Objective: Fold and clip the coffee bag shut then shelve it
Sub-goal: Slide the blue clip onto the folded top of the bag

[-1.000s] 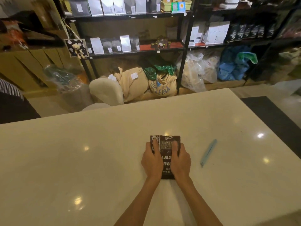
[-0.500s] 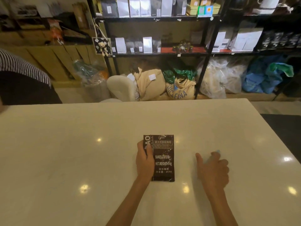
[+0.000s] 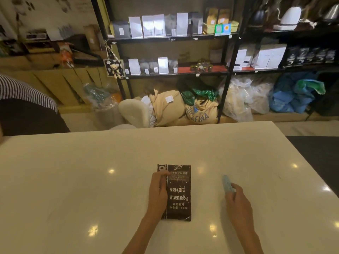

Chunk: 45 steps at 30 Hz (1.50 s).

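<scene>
Bag: dark glossy rectangular foil coffee bag lies flat on the glossy white counter.
Left grip: pressed on the bag's 9 o'clock edge.
Right grip: closed around slim pale-blue plastic clip, 3 o'clock of the bag.

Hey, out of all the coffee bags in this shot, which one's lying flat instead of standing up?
The dark brown coffee bag on the white table, under the left hand. Every other bag stands upright on the black shelves behind.

Under your left hand lies a glossy foil-like coffee bag on a smooth, polished table; your right hand holds a pale-blue, plastic-looking clip.
</scene>
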{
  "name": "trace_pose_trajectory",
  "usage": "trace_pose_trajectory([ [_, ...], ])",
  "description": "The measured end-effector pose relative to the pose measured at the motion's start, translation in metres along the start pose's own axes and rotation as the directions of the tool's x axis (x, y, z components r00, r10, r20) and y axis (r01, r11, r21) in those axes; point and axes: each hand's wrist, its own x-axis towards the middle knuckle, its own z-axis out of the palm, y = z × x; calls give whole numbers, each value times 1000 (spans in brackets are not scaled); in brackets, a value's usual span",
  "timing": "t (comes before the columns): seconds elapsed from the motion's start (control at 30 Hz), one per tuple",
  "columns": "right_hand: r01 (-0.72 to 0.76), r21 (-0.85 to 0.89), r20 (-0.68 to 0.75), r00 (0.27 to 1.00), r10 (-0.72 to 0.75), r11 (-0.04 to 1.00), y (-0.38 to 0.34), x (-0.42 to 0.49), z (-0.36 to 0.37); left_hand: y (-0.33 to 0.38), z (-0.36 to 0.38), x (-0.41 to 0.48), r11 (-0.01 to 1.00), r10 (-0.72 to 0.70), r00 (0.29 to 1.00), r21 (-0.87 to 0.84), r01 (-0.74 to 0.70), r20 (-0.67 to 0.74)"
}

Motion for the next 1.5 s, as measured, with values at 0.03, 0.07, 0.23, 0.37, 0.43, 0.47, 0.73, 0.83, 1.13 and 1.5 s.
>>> trace_pose_trajectory([
  [0.03, -14, 55, 16, 1000, 13, 998, 0, 2, -2, -1, 0, 1, 1000, -9, 1000, -13, 9, 0],
  [0.07, -22, 116, 42, 999, 18, 993, -2, 3, -4, -1, 0, 2, 999, -20, 1000, -30, 20, 4],
  [0.23, 67, 267, 248, 959, -136, 961, -38, -6, -6, 3, 0, 4, 999, -22, 997, -44, 25, 68],
  [0.37, 367, 127, 340, 857, -388, 921, -78, -21, 6, -5, -4, 7, 937, 202, 968, 258, -235, 149],
  [0.43, 495, 4, 425, 785, -450, 869, -96, -22, 11, -2, -3, 9, 937, 188, 967, 265, -229, 170],
  [0.47, 527, -30, 457, 763, -457, 849, -101, -22, 12, -2, -2, 8, 961, 141, 973, 212, -180, 184],
  [0.73, 585, -101, 515, 723, -461, 805, -101, -1, 15, 10, -1, 19, 993, -85, 967, -64, 104, 239],
  [0.83, 568, -92, 565, 706, -427, 818, -103, 0, 17, 13, 7, 14, 972, -151, 965, -147, 185, 213],
  [1.13, 642, -147, 469, 715, -518, 753, -87, -1, 24, -19, -10, 9, 861, -428, 889, -226, 457, 165],
  [1.5, 623, -46, 530, 678, -510, 781, -98, 5, 9, 1, 0, 14, 848, -347, 881, -293, 441, 322],
])
